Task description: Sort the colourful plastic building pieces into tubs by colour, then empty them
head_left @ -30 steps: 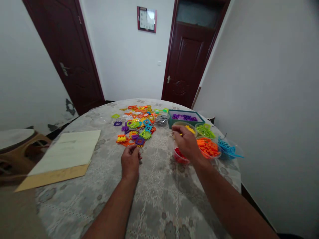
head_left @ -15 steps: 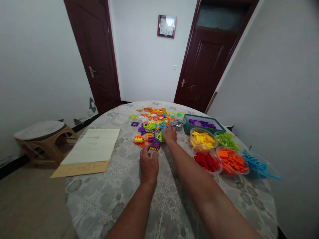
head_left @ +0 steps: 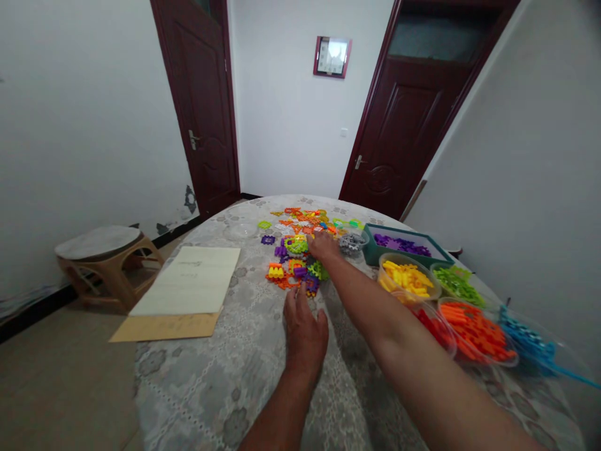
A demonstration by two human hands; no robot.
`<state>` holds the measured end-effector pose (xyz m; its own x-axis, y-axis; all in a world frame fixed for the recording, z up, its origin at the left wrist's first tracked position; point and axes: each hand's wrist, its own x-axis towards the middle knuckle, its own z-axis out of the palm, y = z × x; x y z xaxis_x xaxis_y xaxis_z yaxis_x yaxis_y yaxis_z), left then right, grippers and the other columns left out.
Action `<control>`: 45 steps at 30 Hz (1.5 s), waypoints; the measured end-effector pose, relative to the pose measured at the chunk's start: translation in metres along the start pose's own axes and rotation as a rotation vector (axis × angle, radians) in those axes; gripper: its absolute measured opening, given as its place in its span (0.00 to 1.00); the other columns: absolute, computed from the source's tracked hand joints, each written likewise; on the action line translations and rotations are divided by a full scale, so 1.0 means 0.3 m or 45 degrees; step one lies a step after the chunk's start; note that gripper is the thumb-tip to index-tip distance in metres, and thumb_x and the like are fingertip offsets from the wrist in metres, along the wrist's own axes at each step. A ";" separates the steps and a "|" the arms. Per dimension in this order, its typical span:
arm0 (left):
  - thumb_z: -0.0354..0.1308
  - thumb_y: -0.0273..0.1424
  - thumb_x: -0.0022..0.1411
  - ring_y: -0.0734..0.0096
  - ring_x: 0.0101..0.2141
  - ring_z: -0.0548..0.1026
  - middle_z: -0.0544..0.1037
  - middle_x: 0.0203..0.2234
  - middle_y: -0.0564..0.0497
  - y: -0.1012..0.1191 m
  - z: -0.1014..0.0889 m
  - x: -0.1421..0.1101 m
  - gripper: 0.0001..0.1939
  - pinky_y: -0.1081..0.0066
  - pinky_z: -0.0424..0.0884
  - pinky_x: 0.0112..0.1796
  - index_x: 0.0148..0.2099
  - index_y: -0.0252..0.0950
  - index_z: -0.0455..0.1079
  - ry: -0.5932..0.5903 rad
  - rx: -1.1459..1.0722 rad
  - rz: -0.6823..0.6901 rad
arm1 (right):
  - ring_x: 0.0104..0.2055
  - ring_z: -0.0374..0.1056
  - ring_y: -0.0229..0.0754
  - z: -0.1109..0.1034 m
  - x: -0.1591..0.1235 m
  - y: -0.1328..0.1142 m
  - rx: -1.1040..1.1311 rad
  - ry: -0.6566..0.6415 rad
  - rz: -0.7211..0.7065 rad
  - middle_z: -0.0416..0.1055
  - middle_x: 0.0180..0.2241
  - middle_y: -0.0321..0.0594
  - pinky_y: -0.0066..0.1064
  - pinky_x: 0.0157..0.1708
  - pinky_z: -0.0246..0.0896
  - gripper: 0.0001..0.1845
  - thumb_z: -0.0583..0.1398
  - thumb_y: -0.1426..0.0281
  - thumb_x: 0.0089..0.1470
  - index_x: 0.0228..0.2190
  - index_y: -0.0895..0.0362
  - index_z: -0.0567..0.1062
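A heap of coloured plastic building pieces [head_left: 297, 245] lies at the middle and far part of the table. My right hand [head_left: 323, 246] reaches over it, palm down, beside the green and yellow pieces. Its fingertips are hidden among the pieces, so what they hold, if anything, cannot be seen. Closer in, my left hand [head_left: 305, 329] rests low over the tablecloth with fingers apart and nothing in it. Its fingertips are at the near edge of the heap, close to a purple square piece [head_left: 310, 285]. Yellow block pieces [head_left: 276, 272] lie to its upper left.
On the right stand a green box [head_left: 370, 254] of purple pieces and round tubs of yellow [head_left: 406, 279], green [head_left: 459, 283], orange [head_left: 476, 329], red and blue pieces [head_left: 526, 338]. Grey pieces [head_left: 352, 243] fill another tub. Paper sheets [head_left: 188, 282] overhang the left edge; a stool [head_left: 106, 263] stands beyond.
My right hand has moved farther over the heap. My left hand has drawn back slightly, its fingers now stretched forward. The whole view has shifted, so the table contents sit farther right.
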<state>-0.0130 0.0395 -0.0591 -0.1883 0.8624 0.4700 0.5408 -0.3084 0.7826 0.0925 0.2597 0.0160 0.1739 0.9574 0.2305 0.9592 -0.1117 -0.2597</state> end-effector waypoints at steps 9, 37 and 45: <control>0.58 0.23 0.62 0.42 0.70 0.59 0.59 0.69 0.31 -0.015 0.017 -0.008 0.40 0.42 0.62 0.66 0.75 0.36 0.53 0.049 0.165 0.066 | 0.63 0.66 0.59 0.036 -0.032 0.000 -0.069 -0.129 -0.053 0.74 0.59 0.57 0.50 0.59 0.62 0.30 0.51 0.49 0.68 0.54 0.54 0.82; 0.64 0.26 0.52 0.42 0.65 0.66 0.66 0.66 0.32 0.015 -0.059 0.005 0.48 0.45 0.62 0.65 0.74 0.34 0.55 -0.281 0.287 0.249 | 0.53 0.74 0.40 -0.125 -0.559 0.118 0.565 -0.050 -0.416 0.81 0.50 0.40 0.28 0.57 0.65 0.20 0.50 0.67 0.72 0.48 0.53 0.81; 0.62 0.29 0.59 0.50 0.64 0.70 0.72 0.63 0.35 0.005 -0.054 0.052 0.39 0.50 0.64 0.65 0.72 0.34 0.60 -0.255 -0.042 0.058 | 0.62 0.71 0.41 -0.093 -0.623 0.159 0.874 0.126 -0.232 0.76 0.59 0.47 0.34 0.64 0.63 0.31 0.40 0.61 0.75 0.59 0.57 0.76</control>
<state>-0.0283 0.0460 -0.0442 0.0040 0.9087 0.4175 0.5174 -0.3591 0.7767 0.1120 0.0680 -0.0132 0.0747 0.9126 0.4020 0.6239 0.2717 -0.7328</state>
